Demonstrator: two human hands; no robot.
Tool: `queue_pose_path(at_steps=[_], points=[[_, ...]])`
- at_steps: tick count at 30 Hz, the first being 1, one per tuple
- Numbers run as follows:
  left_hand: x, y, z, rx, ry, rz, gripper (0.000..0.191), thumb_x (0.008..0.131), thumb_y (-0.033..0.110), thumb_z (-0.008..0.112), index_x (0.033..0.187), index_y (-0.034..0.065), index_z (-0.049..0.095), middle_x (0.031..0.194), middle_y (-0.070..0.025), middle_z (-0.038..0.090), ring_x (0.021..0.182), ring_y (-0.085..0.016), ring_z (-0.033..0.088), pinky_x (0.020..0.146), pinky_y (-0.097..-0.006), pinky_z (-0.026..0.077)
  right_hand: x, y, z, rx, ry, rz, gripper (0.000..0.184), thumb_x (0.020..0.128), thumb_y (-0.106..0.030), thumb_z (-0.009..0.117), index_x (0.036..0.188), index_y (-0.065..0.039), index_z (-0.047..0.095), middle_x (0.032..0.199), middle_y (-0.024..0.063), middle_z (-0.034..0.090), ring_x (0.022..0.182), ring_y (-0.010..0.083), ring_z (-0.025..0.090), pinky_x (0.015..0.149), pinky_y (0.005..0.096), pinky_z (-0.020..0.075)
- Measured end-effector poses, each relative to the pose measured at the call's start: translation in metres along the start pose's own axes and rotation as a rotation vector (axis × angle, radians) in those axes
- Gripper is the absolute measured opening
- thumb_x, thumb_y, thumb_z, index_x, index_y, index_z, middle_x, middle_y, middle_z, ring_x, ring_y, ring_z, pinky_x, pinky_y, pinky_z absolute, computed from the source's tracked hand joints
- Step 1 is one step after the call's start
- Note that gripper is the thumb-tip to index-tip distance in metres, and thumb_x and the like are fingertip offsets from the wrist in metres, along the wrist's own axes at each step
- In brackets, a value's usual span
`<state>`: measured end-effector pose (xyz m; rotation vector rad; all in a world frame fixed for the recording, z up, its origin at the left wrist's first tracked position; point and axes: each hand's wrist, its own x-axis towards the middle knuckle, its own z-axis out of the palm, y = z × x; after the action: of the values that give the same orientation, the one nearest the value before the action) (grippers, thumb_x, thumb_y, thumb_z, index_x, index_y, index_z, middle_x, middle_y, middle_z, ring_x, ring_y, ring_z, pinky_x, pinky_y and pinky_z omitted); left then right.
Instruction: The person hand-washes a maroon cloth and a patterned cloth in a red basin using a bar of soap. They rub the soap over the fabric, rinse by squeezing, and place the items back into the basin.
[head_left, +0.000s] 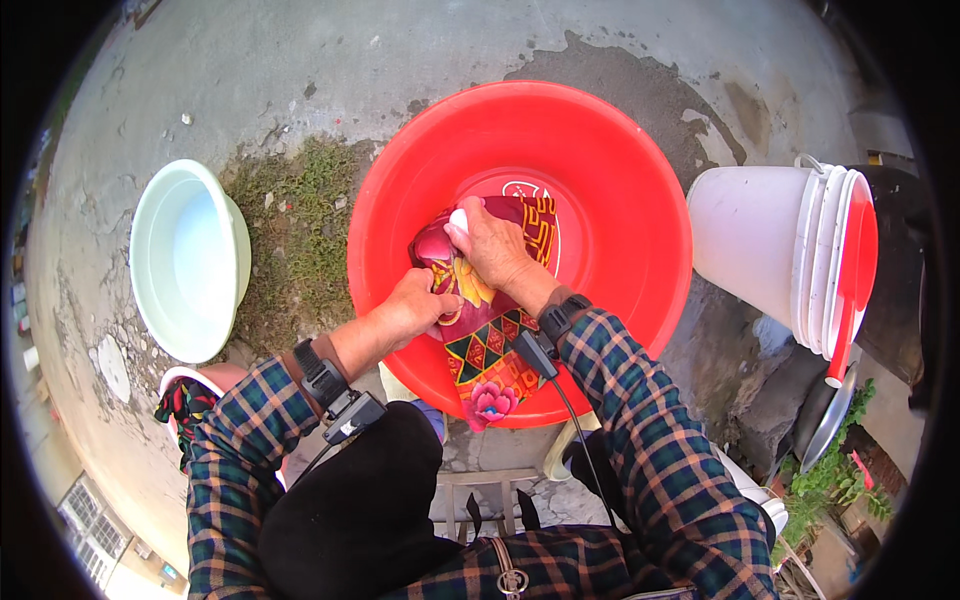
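A large red plastic basin (607, 195) stands on the ground in front of my knees. Patterned cloth (480, 319), maroon with flowers and yellow and orange figures, lies in it and hangs over its near rim. My right hand (493, 241) grips a white bar (459, 219), apparently soap, against the cloth's upper part. Lower and to the left, my left hand (415, 306) pinches the cloth's left side between thumb and fingers. Much of the bar is hidden by my right fingers.
At left stands a pale green basin (232, 240); below it, a pink container (214, 377) holds dark patterned cloth (187, 409). White stacked buckets (750, 232) with a red dipper (857, 270) are at right. A metal lid or pan (829, 420) leans below them. Wet concrete (600, 67) lies behind the basin.
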<state>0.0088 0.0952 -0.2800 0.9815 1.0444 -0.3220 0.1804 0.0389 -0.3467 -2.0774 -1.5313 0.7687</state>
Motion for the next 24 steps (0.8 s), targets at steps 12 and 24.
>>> queue_pose_path(at_steps=[12, 24], points=[[0.043, 0.01, -0.013, -0.059, 0.268, 0.156, 0.057, 0.081, 0.008, 0.08, 0.126, -0.003, 0.047, 0.103, -0.0128, 0.067, 0.092, -0.019, 0.067, 0.078, -0.0318, 0.055, -0.034, 0.066, -0.023, -0.165, 0.032, 0.489, 0.048, 0.091, -0.034, 0.068, 0.117, -0.002, 0.044, 0.104, 0.0269, 0.068, 0.095, 0.0459, 0.067, 0.08, 0.0537, 0.0528], [0.02, 0.019, -0.005, -0.053, 0.145, 0.109, 0.037, 0.081, -0.004, 0.069, 0.112, -0.0002, 0.048, 0.098, -0.0103, 0.064, 0.093, -0.019, 0.065, 0.08, -0.0331, 0.055, 0.001, -0.016, -0.003, -0.033, -0.14, 0.123, 0.038, 0.097, -0.039, 0.056, 0.116, -0.008, 0.046, 0.085, 0.0243, 0.07, 0.08, 0.0443, 0.069, 0.071, 0.0537, 0.0533]])
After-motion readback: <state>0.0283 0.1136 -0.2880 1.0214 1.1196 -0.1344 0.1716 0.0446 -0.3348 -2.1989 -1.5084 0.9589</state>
